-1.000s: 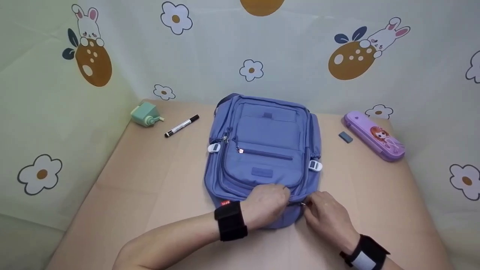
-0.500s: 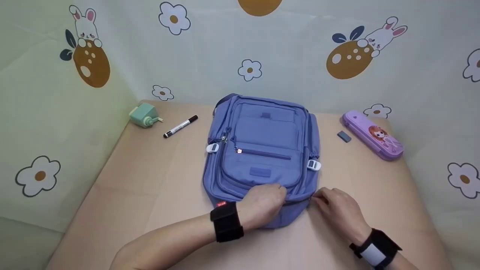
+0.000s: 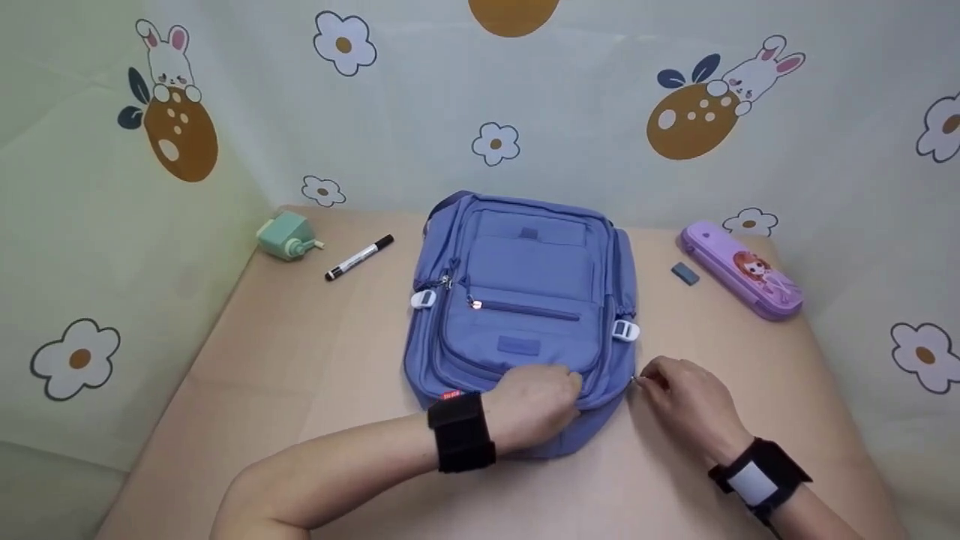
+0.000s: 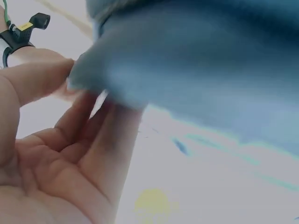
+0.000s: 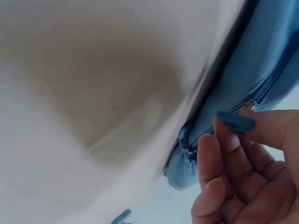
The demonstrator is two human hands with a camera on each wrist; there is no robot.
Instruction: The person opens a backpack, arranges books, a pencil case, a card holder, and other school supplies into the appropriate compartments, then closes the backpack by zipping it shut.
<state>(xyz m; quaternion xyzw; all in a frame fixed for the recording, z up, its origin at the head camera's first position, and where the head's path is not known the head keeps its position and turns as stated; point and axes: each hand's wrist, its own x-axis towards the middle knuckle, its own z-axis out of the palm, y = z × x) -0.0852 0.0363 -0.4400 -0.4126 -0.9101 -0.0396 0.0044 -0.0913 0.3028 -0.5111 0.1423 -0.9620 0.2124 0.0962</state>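
A blue backpack (image 3: 525, 277) lies front side up on the table (image 3: 322, 345). At its lower edge my left hand (image 3: 534, 405) pinches the fabric; in the left wrist view thumb and fingers meet on a fold of the bag (image 4: 196, 56). My right hand (image 3: 690, 401), at the lower right side, pinches a zipper pull (image 5: 236, 122) between thumb and finger. The metal zipper slider (image 5: 251, 104) sits on the zipper track (image 5: 275, 70) just beside that thumb. In the head view the left wrist and hand cover part of the bag's bottom.
To the right lie a small dark eraser (image 3: 685, 274) and a purple pencil case (image 3: 742, 270). On the left are a black-and-white marker (image 3: 359, 258) and a teal box-shaped thing with a small crank (image 3: 286, 235). Patterned cloth walls (image 3: 405, 97) enclose the table.
My right hand has moved right and up round the bag's lower right corner, drawing the zipper pull along. The left hand keeps its grip on the lower edge.
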